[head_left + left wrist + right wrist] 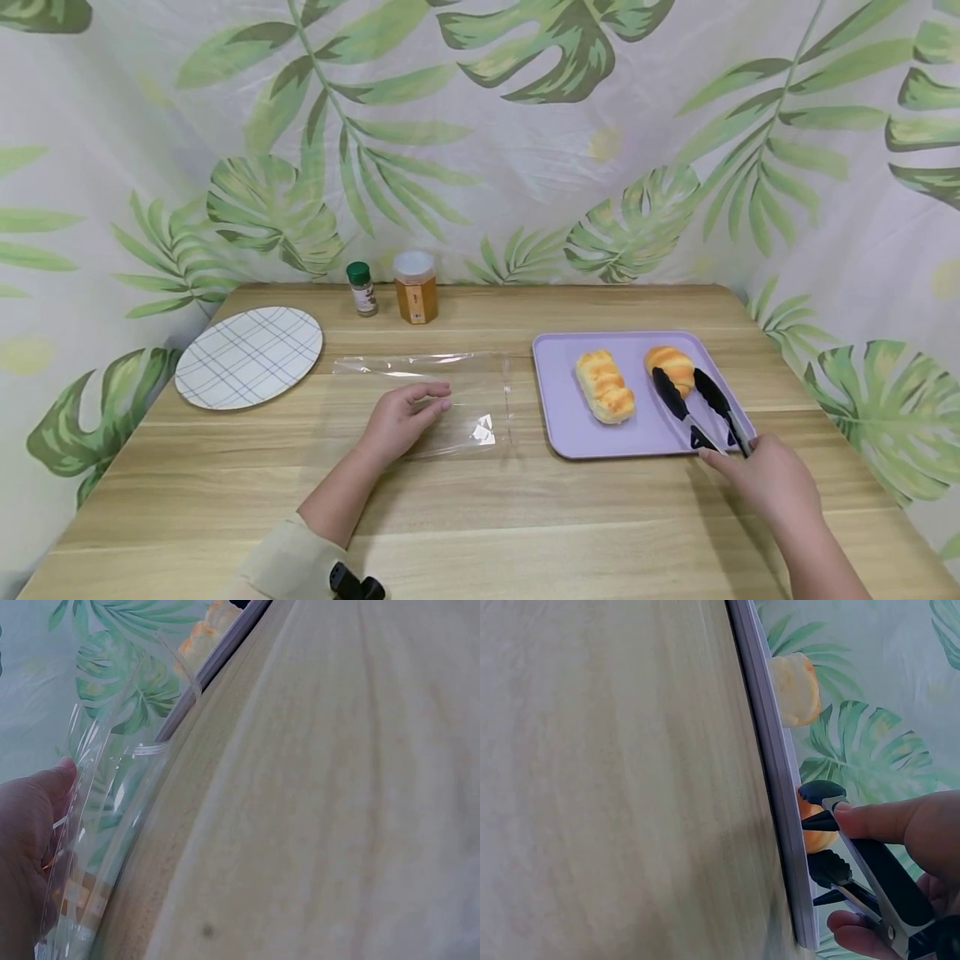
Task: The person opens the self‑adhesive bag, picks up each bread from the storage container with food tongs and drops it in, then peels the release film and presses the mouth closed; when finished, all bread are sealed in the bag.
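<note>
My right hand grips black-tipped metal tongs by their handles. The tongs' tips are spread around the near end of a round bread roll on the purple tray. In the right wrist view, the thumb lies along one arm of the tongs. A longer bread loaf sits to the roll's left. My left hand is over a clear plastic bag, fingers loosely bent and thumb apart from them. In the left wrist view, the bag's film stands up beside the fingers.
An oval white plate with a blue grid lies at the back left. A green-capped spice jar and an amber jar with a pale lid stand at the back edge. Leaf-print cloth hangs behind the wooden table.
</note>
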`<state>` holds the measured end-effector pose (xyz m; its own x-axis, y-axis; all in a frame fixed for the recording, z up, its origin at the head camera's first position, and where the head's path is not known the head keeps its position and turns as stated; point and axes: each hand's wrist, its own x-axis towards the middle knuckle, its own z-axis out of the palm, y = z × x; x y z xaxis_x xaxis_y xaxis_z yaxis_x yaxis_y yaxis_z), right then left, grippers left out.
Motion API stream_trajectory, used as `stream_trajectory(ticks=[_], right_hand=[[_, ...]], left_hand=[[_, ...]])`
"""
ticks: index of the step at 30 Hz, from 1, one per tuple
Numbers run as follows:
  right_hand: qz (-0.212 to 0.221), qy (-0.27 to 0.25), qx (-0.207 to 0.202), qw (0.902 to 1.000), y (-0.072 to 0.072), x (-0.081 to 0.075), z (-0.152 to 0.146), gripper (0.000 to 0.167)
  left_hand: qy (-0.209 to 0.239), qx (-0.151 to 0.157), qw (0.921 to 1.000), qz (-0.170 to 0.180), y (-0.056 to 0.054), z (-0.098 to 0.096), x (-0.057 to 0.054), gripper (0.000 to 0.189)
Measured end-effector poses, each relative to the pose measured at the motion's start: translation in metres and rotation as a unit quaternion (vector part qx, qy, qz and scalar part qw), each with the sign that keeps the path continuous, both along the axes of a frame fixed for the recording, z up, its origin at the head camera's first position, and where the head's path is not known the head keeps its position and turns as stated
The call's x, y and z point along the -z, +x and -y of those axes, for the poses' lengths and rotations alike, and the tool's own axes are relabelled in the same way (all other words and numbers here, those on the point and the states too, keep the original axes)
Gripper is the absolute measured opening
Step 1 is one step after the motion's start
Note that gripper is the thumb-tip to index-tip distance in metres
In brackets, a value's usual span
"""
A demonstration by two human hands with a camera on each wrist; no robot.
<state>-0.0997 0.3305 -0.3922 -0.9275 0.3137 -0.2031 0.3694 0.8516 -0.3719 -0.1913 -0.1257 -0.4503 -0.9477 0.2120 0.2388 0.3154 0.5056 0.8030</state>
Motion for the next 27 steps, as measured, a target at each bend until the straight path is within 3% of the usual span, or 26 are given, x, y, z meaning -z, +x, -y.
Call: stream_trajectory(ticks=[8,14,22,27], right_hand=[[-0.026,0.009,0.022,0.9994,0.002,0.004,-0.004,0.094],[-0.087,0.013,0.023,0.9959,0.005,0.005,-0.008,0.082],[-0.144,-0.003,-0.072,0.987,0.0,-0.011,-0.006,0.069],[-0.146,-0.016,-0.153,0.9772,-0.007,-0.023,0.007,0.065]], left_hand=[[-0.001,0.002,1.0,-0.001,0.0,0.0,-0.001,0.021],[0.0,0.003,1.0,-0.005,-0.001,-0.001,-0.002,0.021],[-0.001,-0.006,1.0,-0.001,0.0,-0.001,-0.003,0.022],[0.006,-0.011,0.9999,-0.007,0.002,-0.001,-0.005,0.021]])
